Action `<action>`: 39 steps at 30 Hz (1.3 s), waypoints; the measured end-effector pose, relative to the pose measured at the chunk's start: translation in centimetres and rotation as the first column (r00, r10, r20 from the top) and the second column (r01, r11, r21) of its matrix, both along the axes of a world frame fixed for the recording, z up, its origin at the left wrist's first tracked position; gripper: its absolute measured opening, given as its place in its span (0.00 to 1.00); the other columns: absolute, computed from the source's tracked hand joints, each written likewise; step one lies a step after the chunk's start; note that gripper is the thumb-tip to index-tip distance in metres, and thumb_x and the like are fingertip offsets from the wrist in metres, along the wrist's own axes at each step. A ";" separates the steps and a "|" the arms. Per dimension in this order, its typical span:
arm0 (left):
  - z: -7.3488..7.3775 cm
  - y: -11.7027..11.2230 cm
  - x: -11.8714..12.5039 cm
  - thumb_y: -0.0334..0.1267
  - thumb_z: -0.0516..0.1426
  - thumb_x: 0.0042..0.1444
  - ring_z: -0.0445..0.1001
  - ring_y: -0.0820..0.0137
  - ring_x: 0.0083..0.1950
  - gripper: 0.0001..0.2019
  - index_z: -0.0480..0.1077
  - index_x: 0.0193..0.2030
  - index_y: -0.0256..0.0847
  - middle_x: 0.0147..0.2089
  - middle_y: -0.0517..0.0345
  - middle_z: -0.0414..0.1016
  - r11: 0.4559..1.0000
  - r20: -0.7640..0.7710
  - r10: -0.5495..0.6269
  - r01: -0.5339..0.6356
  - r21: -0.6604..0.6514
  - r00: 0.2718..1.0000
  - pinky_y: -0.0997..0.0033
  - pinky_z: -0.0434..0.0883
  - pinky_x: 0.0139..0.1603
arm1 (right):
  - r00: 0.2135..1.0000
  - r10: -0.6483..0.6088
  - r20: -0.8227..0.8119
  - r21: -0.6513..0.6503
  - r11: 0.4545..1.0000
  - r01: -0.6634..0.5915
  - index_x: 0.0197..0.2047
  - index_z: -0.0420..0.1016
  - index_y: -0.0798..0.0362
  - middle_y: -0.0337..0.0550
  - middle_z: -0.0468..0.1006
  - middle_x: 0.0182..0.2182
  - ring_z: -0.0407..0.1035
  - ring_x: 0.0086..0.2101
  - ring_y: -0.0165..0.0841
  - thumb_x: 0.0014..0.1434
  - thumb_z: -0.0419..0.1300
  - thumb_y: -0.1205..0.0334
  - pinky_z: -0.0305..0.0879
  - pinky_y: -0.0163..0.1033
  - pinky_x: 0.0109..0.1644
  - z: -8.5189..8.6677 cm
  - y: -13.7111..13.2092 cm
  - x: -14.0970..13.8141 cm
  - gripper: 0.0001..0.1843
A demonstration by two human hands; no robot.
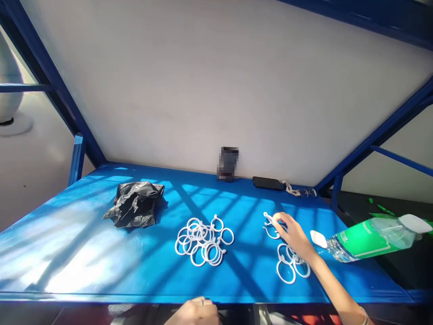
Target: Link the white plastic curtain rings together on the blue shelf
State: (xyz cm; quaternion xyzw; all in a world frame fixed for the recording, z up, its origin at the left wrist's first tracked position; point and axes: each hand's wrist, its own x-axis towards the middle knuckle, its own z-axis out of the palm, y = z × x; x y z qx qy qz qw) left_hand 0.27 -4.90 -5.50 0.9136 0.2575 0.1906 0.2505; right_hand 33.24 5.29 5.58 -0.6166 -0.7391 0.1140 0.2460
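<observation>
My right hand (295,232) is over the right side of the blue table, its thumb and finger closed on a white plastic ring (270,218) with a small eyelet. Just below that hand lies a small group of white rings (286,273), partly covered by my wrist. A larger heap of white rings (203,241) sits at the middle, overlapping one another. At the bottom edge of the view, in front of the table, my left hand (194,312) is curled closed with a band on one finger; whatever may be inside it is hidden.
The blue tabletop (135,262) carries a crumpled black plastic bag (139,205) at left. Along the wall are a blurred dark object (228,164), a black phone (268,183) and glasses (306,192). A green-labelled bottle (372,239) and a white square piece (318,239) are at right.
</observation>
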 end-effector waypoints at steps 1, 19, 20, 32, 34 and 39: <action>2.9 1.5 -0.8 0.40 0.42 0.66 0.73 0.74 0.33 0.18 0.72 0.36 0.47 0.32 0.61 0.76 0.999 0.063 -0.011 0.014 -0.048 0.998 0.78 0.69 0.36 | 0.998 -0.023 -0.054 -0.036 0.999 0.021 0.34 0.68 0.48 0.44 0.77 0.36 0.72 0.38 0.38 0.64 0.47 0.45 0.69 0.40 0.40 0.5 0.6 0.0 0.18; 6.0 11.7 -1.7 0.63 0.58 0.49 0.47 0.42 0.71 0.41 0.52 0.68 0.59 0.73 0.55 0.43 0.949 -0.224 0.194 -0.125 0.288 0.955 0.36 0.48 0.66 | 0.868 -0.050 -0.495 -0.230 0.970 -0.076 0.32 0.68 0.47 0.43 0.73 0.28 0.71 0.32 0.41 0.59 0.52 0.38 0.69 0.47 0.41 -0.6 7.5 -3.2 0.20; 6.2 12.4 -1.2 0.65 0.56 0.49 0.48 0.42 0.70 0.42 0.49 0.69 0.58 0.73 0.53 0.43 0.954 -0.228 0.167 -0.099 0.283 0.959 0.36 0.49 0.66 | 0.851 -0.054 -0.522 -0.234 0.969 -0.082 0.31 0.67 0.47 0.42 0.71 0.25 0.70 0.30 0.40 0.59 0.51 0.38 0.68 0.46 0.39 -0.8 8.0 -3.4 0.21; 8.7 21.8 3.6 0.52 0.50 0.63 0.69 0.62 0.52 0.21 0.70 0.50 0.39 0.49 0.48 0.73 0.942 0.224 0.332 -0.332 -0.036 0.916 0.59 0.67 0.54 | 0.643 -0.049 -0.764 -0.250 0.942 -0.225 0.32 0.69 0.47 0.38 0.68 0.23 0.65 0.28 0.36 0.53 0.60 0.39 0.64 0.42 0.37 0.5 11.5 -8.3 0.20; 8.7 23.4 4.5 0.53 0.52 0.62 0.70 0.66 0.42 0.19 0.72 0.41 0.37 0.39 0.52 0.74 0.911 0.263 0.411 -0.381 -0.159 0.873 0.65 0.68 0.45 | 0.590 -0.041 -0.806 -0.245 0.932 -0.269 0.33 0.70 0.45 0.39 0.71 0.26 0.67 0.30 0.37 0.55 0.61 0.42 0.65 0.43 0.40 0.8 12.0 -9.6 0.15; 7.7 25.4 4.8 0.52 0.55 0.59 0.68 0.71 0.33 0.19 0.73 0.31 0.36 0.31 0.57 0.73 0.864 0.347 0.434 -0.275 -0.421 0.831 0.73 0.62 0.33 | 0.494 -0.109 -0.863 -0.311 0.885 -0.347 0.31 0.71 0.45 0.42 0.74 0.29 0.70 0.34 0.40 0.53 0.63 0.46 0.66 0.47 0.43 0.3 13.5 -11.3 0.12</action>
